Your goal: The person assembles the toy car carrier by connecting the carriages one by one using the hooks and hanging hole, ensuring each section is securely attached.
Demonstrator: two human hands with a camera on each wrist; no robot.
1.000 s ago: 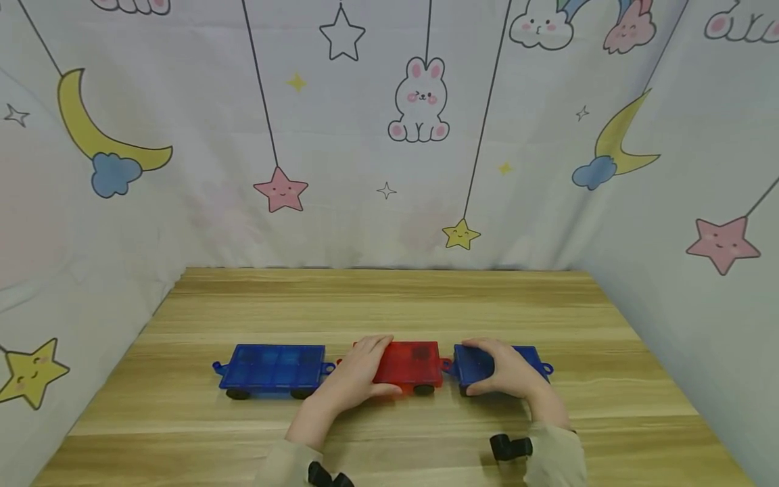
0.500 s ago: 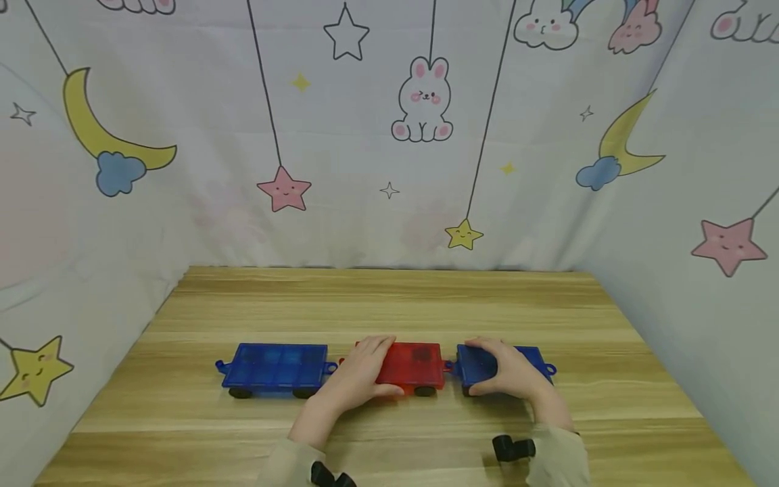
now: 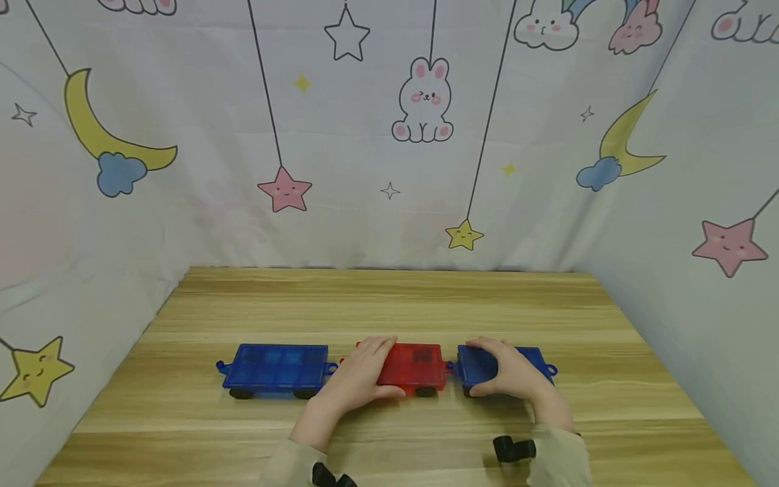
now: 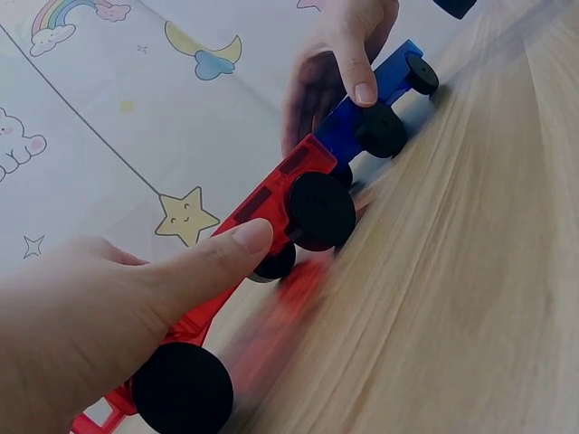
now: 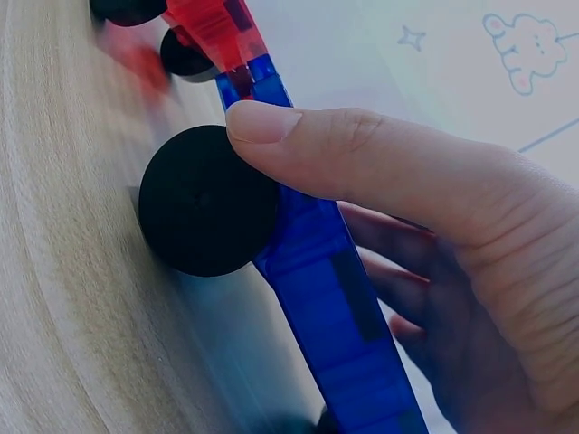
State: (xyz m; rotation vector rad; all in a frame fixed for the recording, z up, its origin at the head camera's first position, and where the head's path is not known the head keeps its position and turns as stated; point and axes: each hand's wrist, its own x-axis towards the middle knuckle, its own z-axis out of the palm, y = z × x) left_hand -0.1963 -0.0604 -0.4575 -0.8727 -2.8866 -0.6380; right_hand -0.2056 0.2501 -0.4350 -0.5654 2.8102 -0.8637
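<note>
Three flat toy train cars with black wheels stand in a row on the wooden table. My left hand grips the translucent red car in the middle, its thumb on the near side. The right-hand blue car is held between the thumb and fingers of my right hand; that thumb lies just above a wheel in the right wrist view. Red and right blue cars meet at their couplings. The longer blue car sits untouched at left, its ring close to the red car's end, partly behind my left hand.
The wooden table has a white cloth printed with stars, moons and a bunny behind it and along both sides. Black devices are strapped at both wrists over light sleeves.
</note>
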